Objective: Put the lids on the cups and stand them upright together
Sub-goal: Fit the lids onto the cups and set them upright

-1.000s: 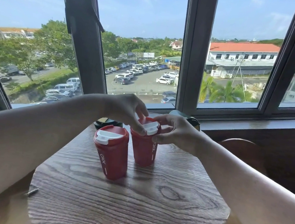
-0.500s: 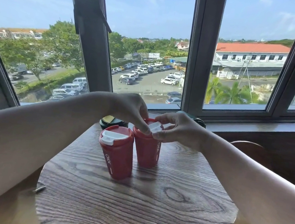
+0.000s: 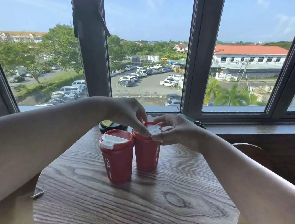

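Two red cups stand upright side by side on a round wooden table. The near cup carries a red lid with a white flap, and no hand touches it. The far cup stands just behind and to its right. My left hand and my right hand meet over the far cup's top, fingertips pinched on its red and white lid. Fingers hide most of that lid's rim.
A dark green cup and another dark object sit behind the red cups near the window sill. A round wooden chair back stands to the right. The table's front edge is close to me.
My fingers have shifted slightly on the far cup's lid, and both hands stay on it. The cups have not moved on the table; the camera has drifted a little.
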`<state>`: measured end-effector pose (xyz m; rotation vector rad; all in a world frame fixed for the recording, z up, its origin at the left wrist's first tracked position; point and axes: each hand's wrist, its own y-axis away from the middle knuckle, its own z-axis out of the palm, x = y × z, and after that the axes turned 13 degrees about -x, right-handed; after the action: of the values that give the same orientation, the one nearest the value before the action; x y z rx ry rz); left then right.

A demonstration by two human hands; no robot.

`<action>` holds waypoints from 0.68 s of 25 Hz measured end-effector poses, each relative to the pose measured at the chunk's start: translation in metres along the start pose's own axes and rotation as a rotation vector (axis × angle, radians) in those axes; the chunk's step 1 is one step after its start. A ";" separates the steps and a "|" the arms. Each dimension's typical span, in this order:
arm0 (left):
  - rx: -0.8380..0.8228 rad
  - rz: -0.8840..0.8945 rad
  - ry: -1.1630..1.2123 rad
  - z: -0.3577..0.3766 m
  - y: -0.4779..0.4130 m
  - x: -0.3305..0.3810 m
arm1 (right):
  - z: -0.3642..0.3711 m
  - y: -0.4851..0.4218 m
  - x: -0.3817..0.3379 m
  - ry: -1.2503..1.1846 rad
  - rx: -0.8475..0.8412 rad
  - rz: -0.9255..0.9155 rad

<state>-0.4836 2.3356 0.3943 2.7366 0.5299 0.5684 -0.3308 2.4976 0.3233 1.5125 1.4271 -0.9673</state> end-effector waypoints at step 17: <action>0.106 0.341 -0.059 -0.052 -0.073 0.014 | -0.042 0.036 0.005 0.103 0.508 0.204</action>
<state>-0.5155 2.4175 0.4188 2.9558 0.0786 0.5479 -0.2949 2.5376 0.3356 2.0584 1.1116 -1.1941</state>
